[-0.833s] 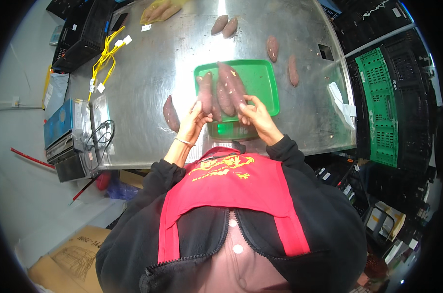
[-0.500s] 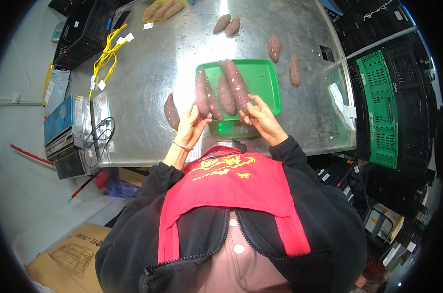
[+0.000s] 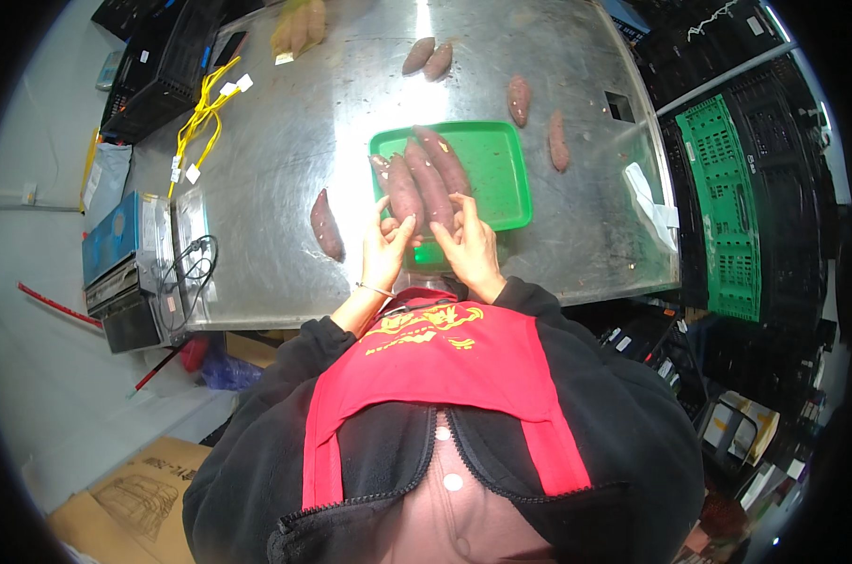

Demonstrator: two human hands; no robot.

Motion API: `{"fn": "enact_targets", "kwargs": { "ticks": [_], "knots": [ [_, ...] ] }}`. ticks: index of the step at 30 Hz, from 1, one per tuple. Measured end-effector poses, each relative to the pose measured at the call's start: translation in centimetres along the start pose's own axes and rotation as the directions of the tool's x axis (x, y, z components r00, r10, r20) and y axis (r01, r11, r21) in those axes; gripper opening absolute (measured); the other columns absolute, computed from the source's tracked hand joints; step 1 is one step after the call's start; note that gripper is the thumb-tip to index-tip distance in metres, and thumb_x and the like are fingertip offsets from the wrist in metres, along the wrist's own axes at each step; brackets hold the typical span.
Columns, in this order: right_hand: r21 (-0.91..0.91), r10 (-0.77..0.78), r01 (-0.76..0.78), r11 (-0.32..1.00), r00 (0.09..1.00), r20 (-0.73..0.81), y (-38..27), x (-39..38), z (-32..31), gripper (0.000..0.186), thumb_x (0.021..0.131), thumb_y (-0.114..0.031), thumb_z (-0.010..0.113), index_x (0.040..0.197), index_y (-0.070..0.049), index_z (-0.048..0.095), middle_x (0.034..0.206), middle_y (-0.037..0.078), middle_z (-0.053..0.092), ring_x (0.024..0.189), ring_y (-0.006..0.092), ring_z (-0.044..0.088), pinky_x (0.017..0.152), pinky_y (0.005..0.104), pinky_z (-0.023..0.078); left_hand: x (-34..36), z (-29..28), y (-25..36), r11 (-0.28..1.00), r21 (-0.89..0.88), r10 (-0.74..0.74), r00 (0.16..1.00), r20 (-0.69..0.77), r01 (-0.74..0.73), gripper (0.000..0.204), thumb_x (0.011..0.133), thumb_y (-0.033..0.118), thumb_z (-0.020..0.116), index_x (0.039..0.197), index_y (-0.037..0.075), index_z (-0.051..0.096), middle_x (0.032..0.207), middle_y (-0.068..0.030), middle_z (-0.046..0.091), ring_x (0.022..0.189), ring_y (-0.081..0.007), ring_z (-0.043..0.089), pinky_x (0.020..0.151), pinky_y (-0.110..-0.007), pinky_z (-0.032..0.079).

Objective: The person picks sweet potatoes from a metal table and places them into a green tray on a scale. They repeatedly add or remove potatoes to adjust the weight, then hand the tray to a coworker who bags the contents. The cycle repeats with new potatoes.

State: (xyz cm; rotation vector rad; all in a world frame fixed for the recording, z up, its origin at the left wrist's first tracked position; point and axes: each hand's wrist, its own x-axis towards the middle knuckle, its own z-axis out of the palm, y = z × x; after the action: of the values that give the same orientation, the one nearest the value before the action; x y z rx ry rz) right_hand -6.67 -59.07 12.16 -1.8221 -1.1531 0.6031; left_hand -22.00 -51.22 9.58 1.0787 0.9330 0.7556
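Observation:
A green tray (image 3: 503, 179) in front of me holds several purple-skinned sweet potatoes side by side, leaning toward its left half. My left hand (image 3: 385, 249) is closed round the near end of one sweet potato (image 3: 404, 191). Beside it, my right hand (image 3: 473, 246) grips the near end of another sweet potato (image 3: 429, 179), thumb on the near side. A third sweet potato (image 3: 445, 158) lies just right of these. Partly hidden at the left is one more sweet potato (image 3: 380, 167). Under the tray's near edge a green-lit display (image 3: 429, 253) shows.
On the metal table (image 3: 576, 240), a loose sweet potato (image 3: 326, 226) lies left of the tray. More lie beyond it and at the right. A net bag (image 3: 299, 28) is at the far left, near yellow cords (image 3: 198, 122). A white strip (image 3: 649, 202) lies by the right edge.
Both hands have moved closer together, the right one shifting left from the rightmost sweet potato to its neighbour. The sweet potatoes now lie closer together. The whole view has shifted slightly.

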Motion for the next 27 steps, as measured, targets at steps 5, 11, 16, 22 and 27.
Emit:
{"fn": "enact_targets", "kwargs": {
  "ticks": [5,11,16,22,27],
  "knots": [
    [-0.109,-0.113,0.105,0.988,0.992,-0.063,-0.1,0.2,-0.2,0.055,0.085,-0.017,0.076,0.132,-0.004,0.05,0.066,0.006,0.051,0.053,0.0181,0.054,0.054,0.0345,0.044,0.0,0.2,0.3,0.961,0.276,0.017,1.0,0.006,-0.018,0.066,0.096,0.011,0.07,0.148,-0.001,0.032,0.082,-0.0033,0.059,0.069,-0.0115,0.063,0.065,-0.025,0.054],
    [0.664,0.306,-0.404,0.629,0.914,0.266,1.6,1.3,-1.5,0.047,0.097,-0.015,0.068,0.136,-0.001,0.046,0.078,0.003,0.065,0.063,0.0074,0.056,0.058,0.0228,0.044,-0.2,0.3,0.7,0.976,0.216,0.023,0.999,0.024,-0.028,0.068,0.095,0.01,0.07,0.149,-0.001,0.03,0.079,-0.0034,0.06,0.069,-0.011,0.063,0.064,-0.025,0.054],
    [0.648,0.22,-0.27,0.713,0.962,0.159,1.9,1.5,-2.1,0.046,0.096,-0.014,0.068,0.135,-0.002,0.046,0.078,0.003,0.065,0.065,0.0074,0.058,0.06,0.0217,0.045,0.1,1.1,1.8,0.941,0.338,-0.016,1.0,-0.013,0.019,0.076,0.091,0.017,0.076,0.149,-0.001,0.03,0.076,-0.0054,0.063,0.062,-0.012,0.064,0.058,-0.025,0.052],
    [0.602,0.203,-0.167,0.781,0.979,0.008,3.8,2.2,-2.6,0.045,0.096,-0.012,0.068,0.135,-0.004,0.046,0.077,0.002,0.063,0.064,0.0077,0.058,0.06,0.0221,0.045,2.6,1.3,1.2,0.728,0.679,0.173,0.984,-0.053,-0.091,0.085,0.085,0.033,0.082,0.146,-0.003,0.035,0.072,-0.0077,0.066,0.054,-0.0149,0.064,0.051,-0.025,0.05],
    [0.003,0.116,-0.117,0.993,0.983,-0.145,5.8,3.0,-4.3,0.049,0.091,-0.012,0.07,0.134,-0.004,0.047,0.071,0.008,0.061,0.064,0.0203,0.061,0.059,0.036,0.048,2.9,0.2,0.6,0.985,0.155,-0.077,0.997,-0.031,0.081,0.079,0.088,0.03,0.079,0.147,-0.002,0.037,0.07,-0.0081,0.065,0.053,-0.0153,0.064,0.05,-0.025,0.052]
  ]
}}
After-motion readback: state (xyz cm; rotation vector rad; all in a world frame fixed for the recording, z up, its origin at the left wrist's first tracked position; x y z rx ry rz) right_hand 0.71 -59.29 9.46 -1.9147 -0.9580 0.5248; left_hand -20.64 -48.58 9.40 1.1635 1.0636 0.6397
